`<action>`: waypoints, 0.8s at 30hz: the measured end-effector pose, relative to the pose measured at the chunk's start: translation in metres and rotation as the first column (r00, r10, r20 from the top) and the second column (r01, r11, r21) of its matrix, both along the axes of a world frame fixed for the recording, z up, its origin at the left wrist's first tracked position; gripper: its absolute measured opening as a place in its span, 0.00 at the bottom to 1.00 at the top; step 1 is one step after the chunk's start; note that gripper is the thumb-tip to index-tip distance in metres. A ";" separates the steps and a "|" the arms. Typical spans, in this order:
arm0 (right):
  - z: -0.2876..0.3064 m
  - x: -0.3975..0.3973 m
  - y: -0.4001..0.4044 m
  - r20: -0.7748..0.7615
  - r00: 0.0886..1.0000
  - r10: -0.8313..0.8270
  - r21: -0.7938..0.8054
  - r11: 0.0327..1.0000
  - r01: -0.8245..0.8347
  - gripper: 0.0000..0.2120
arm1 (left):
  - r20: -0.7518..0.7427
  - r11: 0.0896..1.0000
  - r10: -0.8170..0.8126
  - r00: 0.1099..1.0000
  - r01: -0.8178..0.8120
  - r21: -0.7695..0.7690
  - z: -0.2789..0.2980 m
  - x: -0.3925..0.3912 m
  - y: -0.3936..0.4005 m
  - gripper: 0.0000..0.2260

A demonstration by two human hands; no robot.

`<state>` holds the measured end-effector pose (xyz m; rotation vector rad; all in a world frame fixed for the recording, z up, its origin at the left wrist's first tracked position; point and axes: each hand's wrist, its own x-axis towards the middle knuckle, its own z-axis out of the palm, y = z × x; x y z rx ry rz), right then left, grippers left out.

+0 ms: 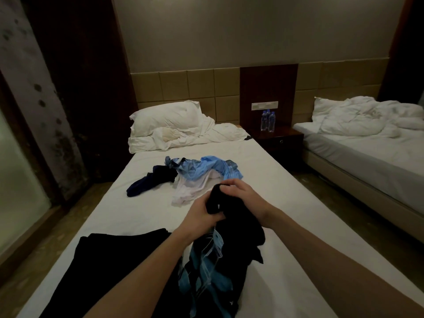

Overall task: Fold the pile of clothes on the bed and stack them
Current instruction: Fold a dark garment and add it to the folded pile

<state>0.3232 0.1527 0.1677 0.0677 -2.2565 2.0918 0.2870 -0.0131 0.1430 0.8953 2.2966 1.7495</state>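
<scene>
Both my hands grip a black garment [238,228] lifted above the near half of the bed [142,212]. My left hand [202,214] clutches its lower bunch; my right hand [241,191] pinches its top edge. A blue and black patterned piece [206,271] hangs below the garment. Farther up the bed lies a loose pile: a light blue shirt [202,171], a white garment [192,191] and a dark navy garment [149,182]. A flat black garment [110,267] lies at the near left of the bed.
White pillows [167,118] and a crumpled duvet [206,134] fill the head of the bed. A dark nightstand [277,138] with water bottles [268,120] stands to the right, then a second unmade bed [367,152]. A glass panel and dark curtain are at left.
</scene>
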 end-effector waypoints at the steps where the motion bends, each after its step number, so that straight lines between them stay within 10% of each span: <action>1: -0.008 0.001 0.006 0.000 1.000 0.027 -0.030 0.999 -0.027 0.27 | 0.029 0.995 0.078 0.997 -0.080 0.062 0.002 -0.001 -0.001 0.17; 8: -0.084 0.009 0.018 0.223 0.938 0.264 0.087 0.953 -0.289 0.21 | 0.515 0.764 0.099 0.852 -0.396 0.509 0.031 -0.023 -0.023 0.09; 12: -0.079 -0.007 0.004 0.149 0.982 0.117 0.094 0.987 -0.132 0.10 | 0.597 0.773 -0.014 0.802 -0.370 0.515 0.042 -0.025 -0.049 0.15; 15: -0.058 -0.015 0.003 0.108 0.993 -0.046 -0.009 0.999 0.047 0.10 | 0.509 0.809 0.179 0.842 -0.421 0.410 0.032 -0.032 -0.070 0.15; 19: -0.020 -0.019 0.003 0.093 0.995 -0.029 -0.051 0.998 0.034 0.11 | 0.255 0.932 0.312 0.915 -0.347 0.105 0.018 -0.034 -0.078 0.43; 24: 0.025 -0.012 -0.005 0.037 0.995 0.093 0.166 0.981 -0.098 0.13 | -0.027 0.953 -0.194 0.981 0.182 -0.244 0.016 -0.020 -0.035 0.44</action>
